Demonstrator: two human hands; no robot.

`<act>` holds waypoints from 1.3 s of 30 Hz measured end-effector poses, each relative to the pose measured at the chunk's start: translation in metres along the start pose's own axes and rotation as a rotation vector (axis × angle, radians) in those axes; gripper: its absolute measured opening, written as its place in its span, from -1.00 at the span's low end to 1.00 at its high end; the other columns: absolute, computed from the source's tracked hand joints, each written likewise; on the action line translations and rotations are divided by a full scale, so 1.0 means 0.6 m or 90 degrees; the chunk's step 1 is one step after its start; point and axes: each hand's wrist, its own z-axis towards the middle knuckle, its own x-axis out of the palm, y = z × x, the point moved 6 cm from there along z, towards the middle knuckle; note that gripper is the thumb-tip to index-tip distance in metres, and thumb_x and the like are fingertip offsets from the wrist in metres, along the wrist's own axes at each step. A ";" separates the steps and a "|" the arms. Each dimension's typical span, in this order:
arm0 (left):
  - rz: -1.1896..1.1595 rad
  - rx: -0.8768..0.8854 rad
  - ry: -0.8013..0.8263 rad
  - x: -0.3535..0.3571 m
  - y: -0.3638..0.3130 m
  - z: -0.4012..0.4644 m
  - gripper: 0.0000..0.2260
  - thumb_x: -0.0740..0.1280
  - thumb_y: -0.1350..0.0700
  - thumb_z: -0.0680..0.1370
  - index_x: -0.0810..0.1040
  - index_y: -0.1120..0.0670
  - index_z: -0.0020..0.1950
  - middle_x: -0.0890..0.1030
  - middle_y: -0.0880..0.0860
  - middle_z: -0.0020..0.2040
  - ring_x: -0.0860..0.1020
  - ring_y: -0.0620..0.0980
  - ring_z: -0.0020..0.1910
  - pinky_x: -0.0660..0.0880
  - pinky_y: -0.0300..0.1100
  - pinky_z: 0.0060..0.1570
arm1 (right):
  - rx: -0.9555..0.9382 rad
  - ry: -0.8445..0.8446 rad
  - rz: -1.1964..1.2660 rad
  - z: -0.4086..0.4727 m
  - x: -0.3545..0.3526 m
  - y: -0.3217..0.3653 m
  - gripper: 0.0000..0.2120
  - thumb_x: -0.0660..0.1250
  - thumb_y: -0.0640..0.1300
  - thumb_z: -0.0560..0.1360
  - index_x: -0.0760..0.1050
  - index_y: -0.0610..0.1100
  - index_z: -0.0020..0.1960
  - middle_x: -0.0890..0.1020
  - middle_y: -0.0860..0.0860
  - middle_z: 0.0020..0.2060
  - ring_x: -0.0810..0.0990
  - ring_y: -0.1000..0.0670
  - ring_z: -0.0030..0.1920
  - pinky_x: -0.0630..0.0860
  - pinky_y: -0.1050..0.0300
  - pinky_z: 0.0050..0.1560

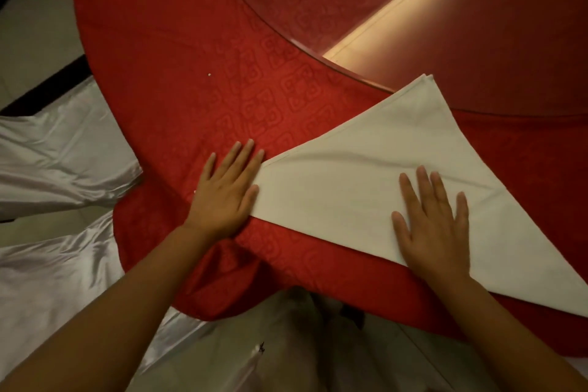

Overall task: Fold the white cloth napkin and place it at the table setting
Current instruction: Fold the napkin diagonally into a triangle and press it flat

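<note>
Two flat hands are pressing down on the table, every finger stretched out and slightly fanned, gripping nothing. Fingers of the right hand (432,226) are lying on top of the white cloth napkin (359,175), which is folded into a triangle and spreading out from under that palm toward a far corner beyond the fingertips. Fingertips of the left hand (227,191) are resting on the red tablecloth (191,73), its thumb and forefinger touching the napkin's nearest point. Past the napkin's far corner, a glass turntable (445,25) is sitting on the tablecloth.
</note>
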 end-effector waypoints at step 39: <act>-0.047 0.024 -0.024 0.042 -0.386 0.044 -0.44 -0.14 -0.19 0.53 -0.05 -0.07 0.52 -0.04 0.04 0.56 -0.11 0.01 0.52 -0.16 0.16 0.43 | 0.474 -0.122 0.682 -0.242 -0.082 -0.365 -0.90 0.30 -0.13 0.50 0.50 0.00 -0.18 0.63 0.04 -0.27 0.62 0.12 -0.31 0.42 0.27 -0.31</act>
